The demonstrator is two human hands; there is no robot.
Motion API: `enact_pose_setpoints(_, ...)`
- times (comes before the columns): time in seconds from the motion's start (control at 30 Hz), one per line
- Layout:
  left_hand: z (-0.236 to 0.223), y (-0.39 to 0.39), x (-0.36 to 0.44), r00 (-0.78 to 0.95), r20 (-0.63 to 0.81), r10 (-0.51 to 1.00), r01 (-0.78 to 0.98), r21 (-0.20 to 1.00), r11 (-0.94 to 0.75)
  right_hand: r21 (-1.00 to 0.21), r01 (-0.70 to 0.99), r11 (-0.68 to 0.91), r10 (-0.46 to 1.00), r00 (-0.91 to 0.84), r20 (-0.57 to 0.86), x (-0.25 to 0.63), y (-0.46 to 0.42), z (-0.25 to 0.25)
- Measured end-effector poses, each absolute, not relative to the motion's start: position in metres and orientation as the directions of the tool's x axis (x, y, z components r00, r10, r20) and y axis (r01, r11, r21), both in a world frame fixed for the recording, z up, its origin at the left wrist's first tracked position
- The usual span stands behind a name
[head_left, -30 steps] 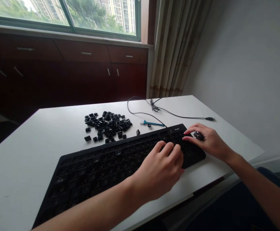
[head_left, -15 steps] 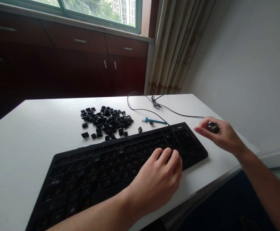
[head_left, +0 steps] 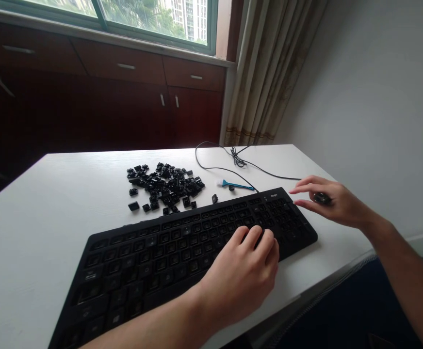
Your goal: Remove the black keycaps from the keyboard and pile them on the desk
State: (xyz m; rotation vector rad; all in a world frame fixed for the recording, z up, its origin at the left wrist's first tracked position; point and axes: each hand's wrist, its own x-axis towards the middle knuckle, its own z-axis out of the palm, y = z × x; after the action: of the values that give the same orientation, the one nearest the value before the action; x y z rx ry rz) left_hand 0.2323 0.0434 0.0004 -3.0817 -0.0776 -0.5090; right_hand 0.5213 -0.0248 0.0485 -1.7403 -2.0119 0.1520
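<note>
Bracing the keyboard (head_left: pixel 177 252), lower centre, seemingly, with our left hand (head_left: pixel 246 274).
Its fingers curl, pinch unclear; our right hand (head_left: pixel 342 206) palms a dark object (head_left: pixel 322 198), thumb and forefinger spread, perhaps left free.

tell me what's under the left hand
The left hand is over the black keyboard, whose open key slots show beside it. The slots directly beneath are covered, so I can't tell whether they are filled.

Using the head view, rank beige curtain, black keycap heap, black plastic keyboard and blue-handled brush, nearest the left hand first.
1. Black plastic keyboard: beneath the left hand.
2. Blue-handled brush: just beyond the keyboard.
3. Black keycap heap: farther left.
4. Beige curtain: background.
</note>
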Motion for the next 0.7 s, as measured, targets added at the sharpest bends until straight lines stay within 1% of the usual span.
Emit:
enact_pose_setpoints(0.07,0.000,0.043,0.233,0.947,0.318,0.048,0.051,-0.003,-0.999,-0.372,0.904,0.213,0.966,-0.139,0.216,0.531,-0.026,0.043)
enact_pose_setpoints(0.17,0.000,0.043,0.233,0.947,0.317,0.053,0.054,0.008,-0.999,-0.368,0.898,0.241,0.968,-0.192,0.164,0.536,-0.023,0.036)
enact_pose_setpoints(0.4,0.001,0.043,0.233,0.945,0.321,0.063,0.060,0.021,-0.998,-0.355,0.891,0.282,0.959,-0.251,0.132,0.532,-0.015,0.035)
enact_pose_setpoints(0.7,0.001,0.044,0.233,0.949,0.313,0.051,0.050,0.011,-0.999,-0.190,0.925,0.329,0.944,-0.329,0.036,0.530,-0.014,0.047)
